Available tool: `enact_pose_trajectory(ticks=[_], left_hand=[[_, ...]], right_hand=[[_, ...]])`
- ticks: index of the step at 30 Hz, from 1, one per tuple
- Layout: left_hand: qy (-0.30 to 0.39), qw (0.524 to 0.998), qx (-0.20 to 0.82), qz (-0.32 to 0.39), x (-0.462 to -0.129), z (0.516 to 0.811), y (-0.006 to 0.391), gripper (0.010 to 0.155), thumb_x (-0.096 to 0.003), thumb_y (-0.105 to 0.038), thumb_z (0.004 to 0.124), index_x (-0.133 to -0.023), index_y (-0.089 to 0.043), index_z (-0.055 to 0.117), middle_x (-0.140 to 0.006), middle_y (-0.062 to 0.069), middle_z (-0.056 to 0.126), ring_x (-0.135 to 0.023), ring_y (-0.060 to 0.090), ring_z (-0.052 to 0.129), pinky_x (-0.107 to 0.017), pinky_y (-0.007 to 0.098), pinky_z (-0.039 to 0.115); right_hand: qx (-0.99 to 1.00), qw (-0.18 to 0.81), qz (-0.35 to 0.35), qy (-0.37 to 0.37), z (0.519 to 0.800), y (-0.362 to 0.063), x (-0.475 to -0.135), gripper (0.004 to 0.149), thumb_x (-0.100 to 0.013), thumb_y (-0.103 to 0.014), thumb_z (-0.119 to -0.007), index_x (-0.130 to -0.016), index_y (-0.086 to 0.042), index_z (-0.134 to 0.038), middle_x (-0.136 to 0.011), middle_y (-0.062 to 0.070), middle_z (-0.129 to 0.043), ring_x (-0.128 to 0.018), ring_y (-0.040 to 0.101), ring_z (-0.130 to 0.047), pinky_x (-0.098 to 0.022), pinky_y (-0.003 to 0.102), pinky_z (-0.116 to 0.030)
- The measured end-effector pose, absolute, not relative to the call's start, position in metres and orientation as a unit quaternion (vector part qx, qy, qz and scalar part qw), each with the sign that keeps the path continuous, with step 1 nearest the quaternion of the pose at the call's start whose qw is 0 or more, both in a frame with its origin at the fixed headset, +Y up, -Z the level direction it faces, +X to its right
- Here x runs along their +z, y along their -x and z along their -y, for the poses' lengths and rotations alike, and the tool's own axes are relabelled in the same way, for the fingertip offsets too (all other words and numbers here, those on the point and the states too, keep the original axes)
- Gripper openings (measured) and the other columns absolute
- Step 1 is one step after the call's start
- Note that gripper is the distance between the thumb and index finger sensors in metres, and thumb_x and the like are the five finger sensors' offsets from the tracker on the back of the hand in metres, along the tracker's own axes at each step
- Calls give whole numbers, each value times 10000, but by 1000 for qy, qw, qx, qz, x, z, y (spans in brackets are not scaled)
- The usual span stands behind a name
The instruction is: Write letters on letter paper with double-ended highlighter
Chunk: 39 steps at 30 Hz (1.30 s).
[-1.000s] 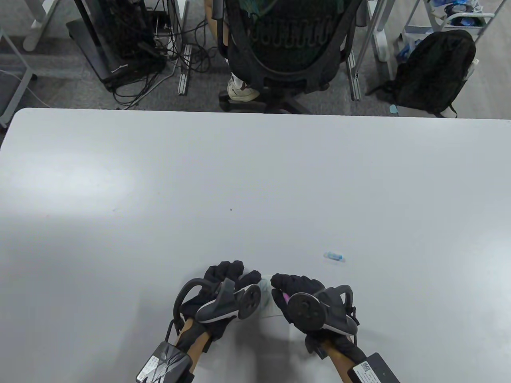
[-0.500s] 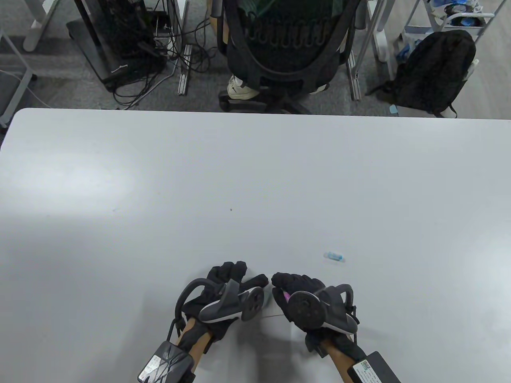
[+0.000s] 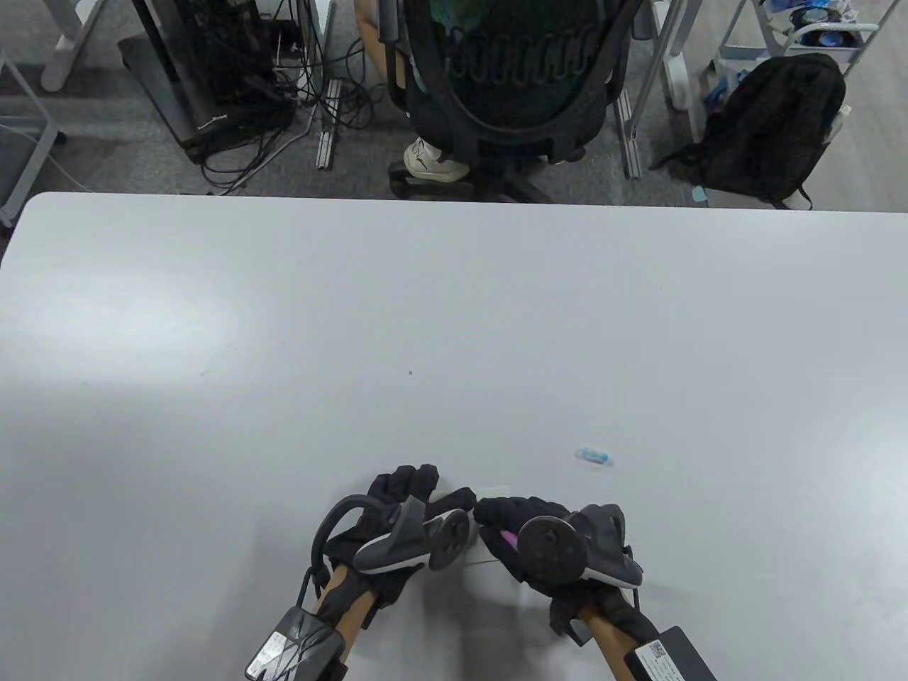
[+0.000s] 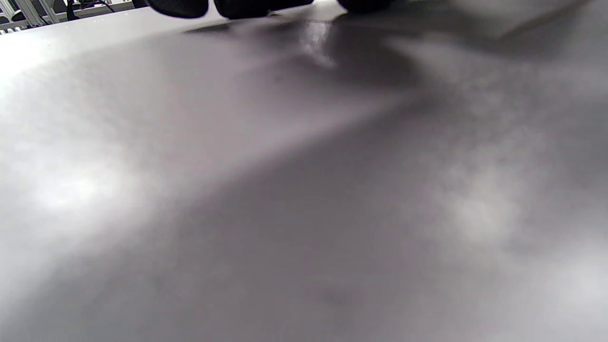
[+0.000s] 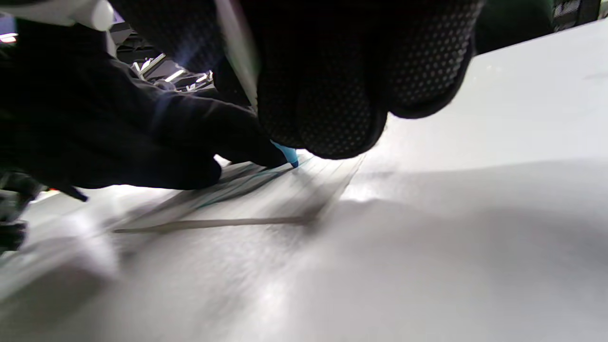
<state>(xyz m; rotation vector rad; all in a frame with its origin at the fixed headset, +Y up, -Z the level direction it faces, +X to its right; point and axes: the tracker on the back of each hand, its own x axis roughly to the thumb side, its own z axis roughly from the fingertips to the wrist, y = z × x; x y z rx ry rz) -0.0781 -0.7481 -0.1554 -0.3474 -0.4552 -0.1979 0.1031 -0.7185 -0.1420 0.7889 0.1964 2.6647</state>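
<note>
My right hand (image 3: 512,516) grips the double-ended highlighter; its pink end (image 3: 508,538) pokes out beside the tracker. In the right wrist view its blue tip (image 5: 289,155) touches the lined letter paper (image 5: 285,190), where teal strokes show. The paper is mostly hidden in the table view, with one strip (image 3: 493,490) showing beyond the fingers. My left hand (image 3: 424,498) lies to the left with fingers stretched onto the paper, close to the tip (image 5: 156,137). The left wrist view shows only fingertips (image 4: 247,5) at the top edge.
A small blue highlighter cap (image 3: 593,455) lies on the grey table (image 3: 284,340) to the right of my right hand. Beyond the far edge stand an office chair (image 3: 511,85) with a seated person, a cable-filled rack (image 3: 213,78) and a black backpack (image 3: 770,128).
My right hand has shifted a little left, towards my left hand, covering the written part of the paper between them. A strip of paper now shows beyond the fingers. The left hand stays put.
</note>
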Motion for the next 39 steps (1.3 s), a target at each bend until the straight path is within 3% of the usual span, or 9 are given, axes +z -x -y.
enact_pose_trajectory(ticks=[8,21,39], left_hand=[[169,954,-100,225,-155,748,78,553,-636,-308,542,-1093,-510,305,-1209,107,314,-1108,360,419,-832,588,503],[170,955,-98,224,-156,747,78,554,-638,-304,548,-1094,-508,310,-1208,105,322,-1106,359,432,-831,585,513],[148,965,-51,210,-159,739,87,556,-637,-323,562,-1102,-492,308,-1217,78,356,-1112,315,481,-834,572,532]], right_hand=[[931,219,-104,-273,718,-124,-138,451,-552,-416,-651,-916,-184,-782,-754,171,-960,-594,327,-993,-517,529,-818],[943,224,-30,-242,704,-129,-140,473,-559,-409,-645,-962,-180,-741,-780,220,-928,-599,343,-980,-510,535,-810],[967,57,41,-245,702,-118,-134,529,-533,-274,-702,-1025,-88,-652,-820,272,-877,-632,357,-961,-519,554,-802]])
